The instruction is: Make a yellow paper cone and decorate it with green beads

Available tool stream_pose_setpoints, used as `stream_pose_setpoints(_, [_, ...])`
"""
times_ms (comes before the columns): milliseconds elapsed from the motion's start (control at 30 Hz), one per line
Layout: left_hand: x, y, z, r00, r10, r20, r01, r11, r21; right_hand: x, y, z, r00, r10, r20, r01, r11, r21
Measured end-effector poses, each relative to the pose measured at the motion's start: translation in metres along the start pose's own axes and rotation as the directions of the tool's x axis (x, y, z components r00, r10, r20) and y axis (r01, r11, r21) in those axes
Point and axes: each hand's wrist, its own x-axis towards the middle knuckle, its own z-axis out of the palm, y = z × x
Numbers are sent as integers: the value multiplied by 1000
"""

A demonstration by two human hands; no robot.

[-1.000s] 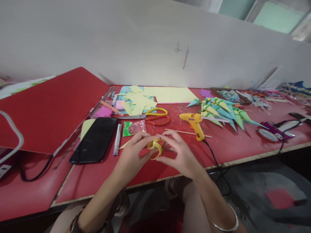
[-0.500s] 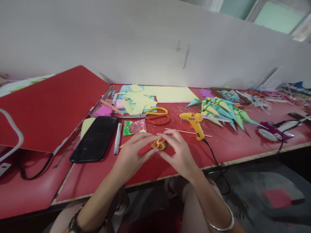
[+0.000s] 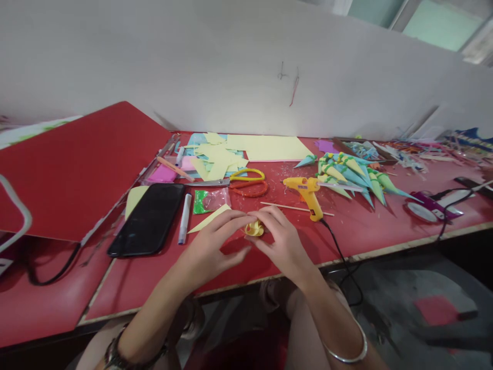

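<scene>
Above the red tabletop, a small curled yellow paper flower (image 3: pixel 254 229) sits between my fingertips. My right hand (image 3: pixel 284 240) pinches its edge, thumb below and fingers above. On the other side, my left hand (image 3: pixel 210 244) has its thumb spread down and away from the flower, while its upper fingertips reach the flower's top edge; whether they touch is unclear. Beside my left hand lie a pale yellow paper piece (image 3: pixel 208 218) and a white marker (image 3: pixel 185 219). A thin wooden stick (image 3: pixel 287 207) rests behind my right hand.
A yellow glue gun (image 3: pixel 307 194) with a black cord lies right, before several blue, green and yellow paper cones (image 3: pixel 352 172). Scissors (image 3: pixel 248 184), a plastic packet (image 3: pixel 211 199) and paper scraps (image 3: pixel 217 156) lie behind. A black phone (image 3: pixel 148 220) is left.
My left thumb has moved down, away from the paper flower, widening that hand. The flower has turned a little in my right fingers. More of the pale paper piece shows.
</scene>
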Motion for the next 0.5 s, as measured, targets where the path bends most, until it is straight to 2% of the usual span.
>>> stream_pose_setpoints(167, [-4,-3,7,997,33,66,-39,995,92,1,0,0,1000,17,2,-17,1000,-1])
stream_pose_setpoints(500, [-3,-3,11,991,132,14,-130,953,273,2,-3,-2,1000,26,4,-26,999,40])
